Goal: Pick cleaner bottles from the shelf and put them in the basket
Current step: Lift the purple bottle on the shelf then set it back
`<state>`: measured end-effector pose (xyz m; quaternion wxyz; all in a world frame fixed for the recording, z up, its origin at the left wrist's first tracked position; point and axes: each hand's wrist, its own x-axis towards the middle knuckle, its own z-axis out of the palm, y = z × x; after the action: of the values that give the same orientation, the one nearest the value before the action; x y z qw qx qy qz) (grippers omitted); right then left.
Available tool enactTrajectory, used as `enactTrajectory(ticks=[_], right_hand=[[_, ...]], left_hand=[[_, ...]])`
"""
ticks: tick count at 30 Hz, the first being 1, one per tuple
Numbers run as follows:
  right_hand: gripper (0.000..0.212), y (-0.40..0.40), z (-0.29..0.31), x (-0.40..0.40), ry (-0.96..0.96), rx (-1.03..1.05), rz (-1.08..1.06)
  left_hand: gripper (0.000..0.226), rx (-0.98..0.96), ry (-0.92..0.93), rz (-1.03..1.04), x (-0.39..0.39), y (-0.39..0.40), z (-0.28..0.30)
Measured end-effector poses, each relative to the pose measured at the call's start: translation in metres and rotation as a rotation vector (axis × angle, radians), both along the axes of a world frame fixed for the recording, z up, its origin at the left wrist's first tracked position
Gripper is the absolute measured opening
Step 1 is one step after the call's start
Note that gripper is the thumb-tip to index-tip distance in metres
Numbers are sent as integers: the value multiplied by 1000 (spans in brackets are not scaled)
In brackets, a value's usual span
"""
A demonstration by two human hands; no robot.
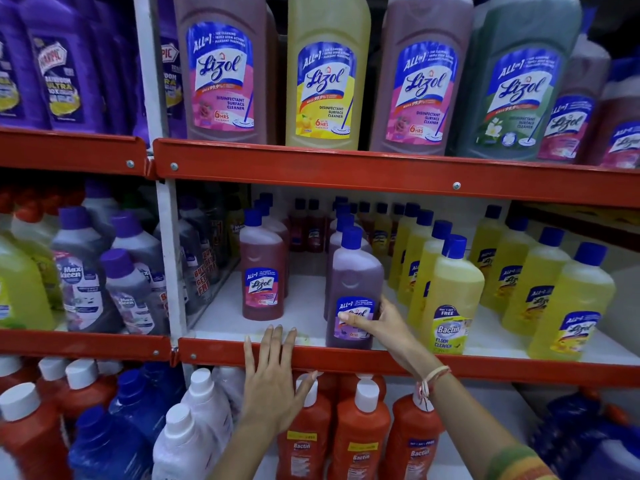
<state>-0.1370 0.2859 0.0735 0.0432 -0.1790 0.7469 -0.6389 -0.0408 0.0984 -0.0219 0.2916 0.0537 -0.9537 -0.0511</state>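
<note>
A purple Lizol cleaner bottle with a blue cap stands at the front of the middle shelf. My right hand wraps its lower label, thumb across the front and fingers on the right side. My left hand is spread open, fingertips resting over the red front edge of that shelf, holding nothing. A pink Lizol bottle stands to the left of the purple one. No basket is in view.
Yellow Lizol and Bactin bottles crowd the right of the middle shelf. Large Lizol bottles fill the top shelf. Orange Bactin bottles and white-capped bottles stand below. Max Kleen bottles sit in the left bay.
</note>
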Motion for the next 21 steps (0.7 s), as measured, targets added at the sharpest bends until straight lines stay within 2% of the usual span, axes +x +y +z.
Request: enactTrajectory(ticks=[3,6,10,15,18,21], right_hand=[[74,4,1,8,40,-47,-22],[72,21,2,19,205,0,-56],[53,59,13,35,415,-18,-110],[29,114,29,38,698,-95,-334],[43,140,24,25,735,-56,-433],[78,155,11,3,557,28,-342]], left_hand=[[70,23,22,22,1,3,3],[59,137,151,15,6,19,13],[43,202,318,-200,10,60,26],[38,102,305,-464,-9,112,34],[39,42,242,-517,-24,137,34],[42,7,185,-471,-38,151,28]])
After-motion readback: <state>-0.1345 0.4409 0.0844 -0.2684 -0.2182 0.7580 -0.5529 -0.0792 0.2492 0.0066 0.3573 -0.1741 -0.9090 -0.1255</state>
